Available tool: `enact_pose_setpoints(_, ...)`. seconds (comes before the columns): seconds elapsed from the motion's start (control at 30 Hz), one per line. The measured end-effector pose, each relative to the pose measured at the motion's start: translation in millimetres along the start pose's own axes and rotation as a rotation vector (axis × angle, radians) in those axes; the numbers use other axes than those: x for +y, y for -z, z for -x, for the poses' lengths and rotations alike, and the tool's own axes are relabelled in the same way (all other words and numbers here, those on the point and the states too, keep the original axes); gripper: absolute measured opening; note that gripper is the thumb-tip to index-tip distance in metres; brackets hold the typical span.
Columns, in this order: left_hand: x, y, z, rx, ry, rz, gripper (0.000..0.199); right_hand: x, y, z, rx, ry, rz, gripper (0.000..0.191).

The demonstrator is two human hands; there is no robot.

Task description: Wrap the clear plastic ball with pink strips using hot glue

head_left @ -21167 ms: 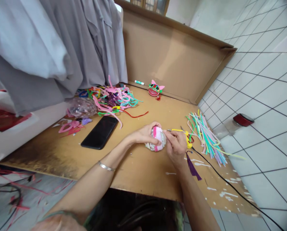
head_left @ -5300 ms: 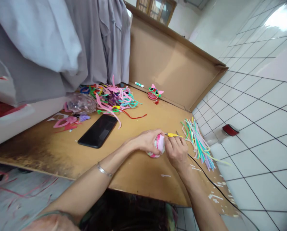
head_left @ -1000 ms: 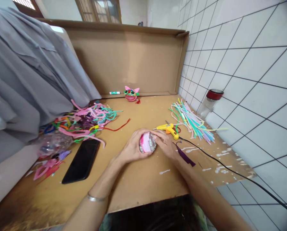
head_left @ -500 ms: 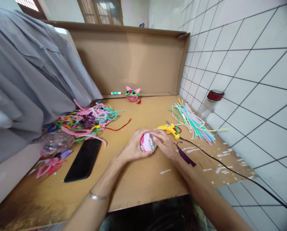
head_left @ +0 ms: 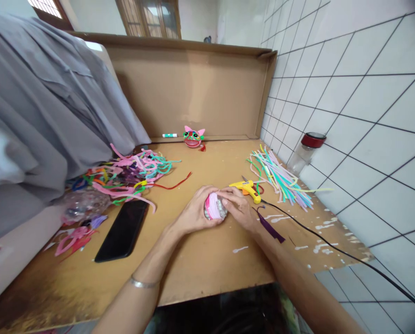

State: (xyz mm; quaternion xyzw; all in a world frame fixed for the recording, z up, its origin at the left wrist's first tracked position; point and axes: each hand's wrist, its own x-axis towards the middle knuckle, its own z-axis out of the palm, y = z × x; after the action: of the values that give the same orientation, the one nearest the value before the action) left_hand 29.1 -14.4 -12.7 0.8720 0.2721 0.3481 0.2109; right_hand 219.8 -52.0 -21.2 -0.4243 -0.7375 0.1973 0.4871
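Between my two hands is a small round craft piece (head_left: 213, 207), banded in pink and pale lilac strips, with greyish clear parts at its sides. My left hand (head_left: 196, 211) wraps around its left side and underneath. The fingers of my right hand (head_left: 238, 207) press on its upper right edge; whether they pinch a strip there is too small to tell. Just beyond my right hand lies a yellow hot glue gun (head_left: 248, 188), its nozzle partly behind my fingers. A dark purple strip (head_left: 270, 227) lies to the right of my right wrist.
Pipe cleaners (head_left: 280, 178) lie bundled at right, near a red-lidded jar (head_left: 307, 150). At left are tangled pipe cleaners (head_left: 141, 167) and a black phone (head_left: 122, 232). A pink-eared animal-face figure (head_left: 193, 138) and a marker (head_left: 170, 135) sit by the cardboard wall (head_left: 193, 88). The gun's cord (head_left: 319, 239) trails right.
The view has shifted slightly. My hands keep the round piece in nearly the same place, with my right fingers moved a little along its edge.
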Motion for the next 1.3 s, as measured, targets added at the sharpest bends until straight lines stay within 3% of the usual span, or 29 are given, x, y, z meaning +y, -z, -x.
enact_pose_setpoints(0.13,-2,0.3,0,0.004,0.042,0.025,0.069,11,9,-2,0.201,-0.032,0.151,0.033)
enact_pose_setpoints(0.2,-2,0.9,0,0.006,0.074,0.039,0.072,20,16,-3,0.363,-0.154,0.380,0.036)
enact_pose_setpoints(0.23,-2,1.3,0,0.010,0.090,0.045,0.073,23,19,-4,0.382,-0.232,0.530,0.038)
enact_pose_setpoints(0.33,-1,2.2,0,0.018,0.123,0.066,0.075,28,26,-7,0.238,-0.498,0.935,0.046)
enact_pose_setpoints(0.4,-2,2.5,-1,0.026,0.132,0.082,0.075,27,27,-12,0.099,-0.620,1.069,0.053)
enact_pose_setpoints(0.53,-6,1.8,0,0.041,0.113,0.092,0.075,26,26,-30,-0.017,-0.765,1.092,0.055)
enact_pose_setpoints(0.7,-10,-0.1,0,0.054,0.128,0.124,0.077,31,26,-40,-0.016,-0.874,1.052,0.045)
enact_pose_setpoints(0.8,-10,0.7,0,0.065,0.175,0.152,0.078,32,29,-32,0.052,-0.863,1.052,0.046)
enact_pose_setpoints(0.97,-10,6.6,-2,0.078,0.291,0.250,0.075,34,40,-21,0.337,-0.746,0.953,0.045)
enact_pose_setpoints(1.13,-15,11.6,0,0.013,0.412,0.500,0.080,34,33,-20,0.533,-0.470,0.785,0.045)
enact_pose_setpoints(1.3,-13,14.3,0,-0.030,0.454,0.600,0.083,30,17,-16,0.546,-0.190,0.659,0.036)
